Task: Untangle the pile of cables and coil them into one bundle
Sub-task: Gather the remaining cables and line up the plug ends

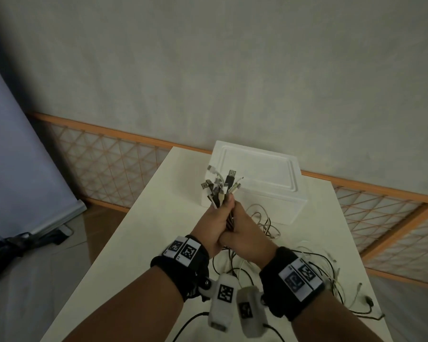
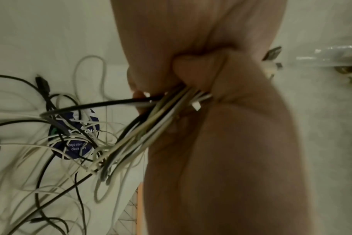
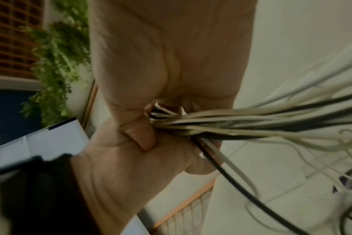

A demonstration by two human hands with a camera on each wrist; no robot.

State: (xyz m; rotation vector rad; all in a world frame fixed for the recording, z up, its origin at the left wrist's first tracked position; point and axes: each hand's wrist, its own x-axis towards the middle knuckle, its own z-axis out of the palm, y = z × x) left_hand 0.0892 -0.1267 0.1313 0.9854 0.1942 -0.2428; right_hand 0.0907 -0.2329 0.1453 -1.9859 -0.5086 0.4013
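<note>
Both hands hold one bunch of black and white cables (image 1: 229, 219) upright above the white table (image 1: 143, 233). My left hand (image 1: 214, 222) grips the bunch just below the plug ends (image 1: 220, 185), which fan out above my fist. Pressed against it, my right hand (image 1: 248, 229) wraps the same bunch slightly lower. In the left wrist view the cables (image 2: 151, 128) leave the left hand (image 2: 191, 39) and droop to the table. The right wrist view shows the right hand (image 3: 161, 55) closed round the strands (image 3: 231, 125). The loose lengths (image 1: 309, 265) lie tangled on the table below and to the right.
A white foam box (image 1: 265, 174) stands on the table just behind the hands. An orange lattice fence (image 1: 109, 156) runs along the wall behind the table. A pale blue panel (image 1: 15, 149) leans at the left, with a dark object (image 1: 17, 243) on the floor.
</note>
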